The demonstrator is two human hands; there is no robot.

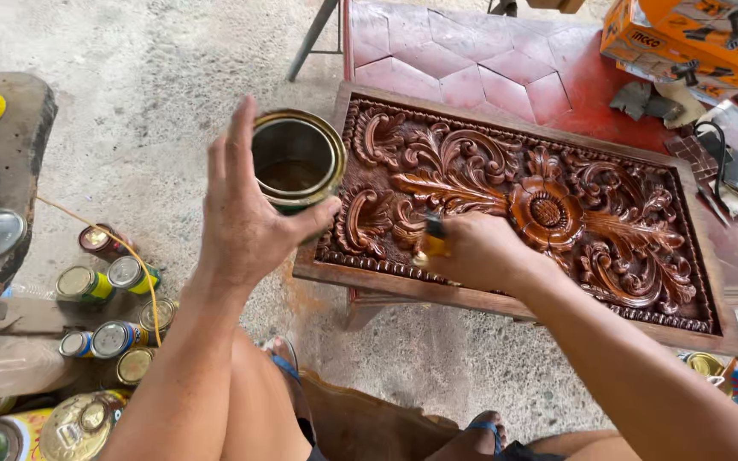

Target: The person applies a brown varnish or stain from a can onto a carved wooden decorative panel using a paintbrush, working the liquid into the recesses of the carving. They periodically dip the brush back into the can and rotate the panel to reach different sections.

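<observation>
1. Pretty clearly a woodcarving or finishing workshop, going by the ornate carved floral panel [523,213] laid flat in the middle.
2. A bare concrete floor [155,94] is seen all around.
3. Small cans [113,294] are scattered on the left.
4. An orange tool box [685,38] is parked far right on a red surface [591,85].

cluster of small tins [108,312] on floor at 8 o'clock, orange cardboard boxes [694,38] at 1 o'clock, red quilted bench [471,60] at 12
</observation>
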